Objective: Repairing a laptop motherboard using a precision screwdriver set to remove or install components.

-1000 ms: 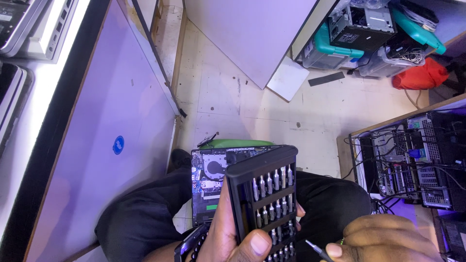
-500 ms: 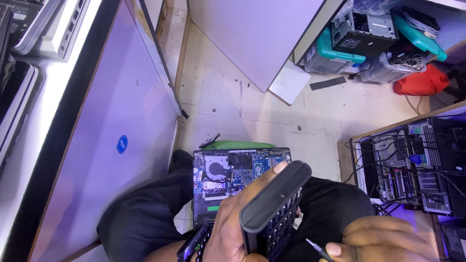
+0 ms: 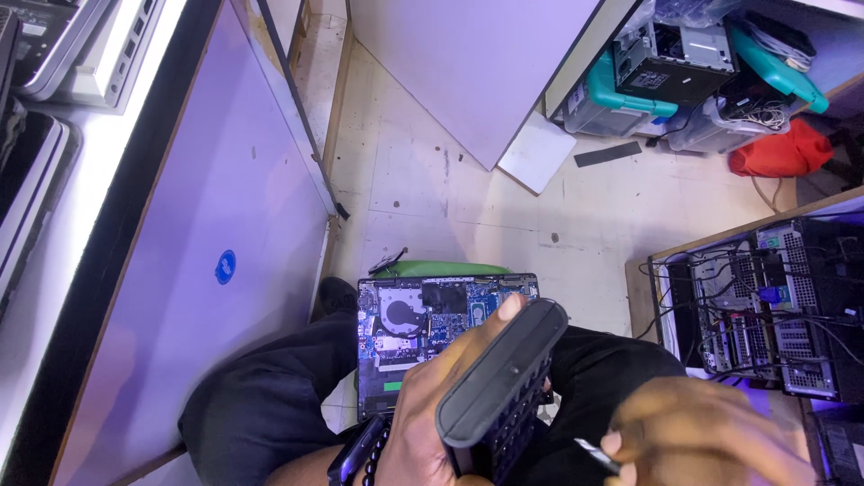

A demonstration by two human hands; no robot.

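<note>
Left hand (image 3: 432, 423) fingers (image 3: 506, 310) wrap the black bit case (image 3: 504, 387) above the opened laptop (image 3: 423, 319)

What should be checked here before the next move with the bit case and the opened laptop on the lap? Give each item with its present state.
1. Left hand has a firm hold on the dark bit case: ok, fingers wrap it.
2. Bit case closed so no bits spill: cannot tell; it is tilted edge-on, with slots showing underneath.
3. Right hand holds a small metal bit or driver tip: ok, pinched at the fingertips, though blurred.
4. Opened laptop rests steady on the lap: ok, lying flat across both legs.
5. Laptop internals unobstructed: not ok, the case covers the lower right part.
</note>
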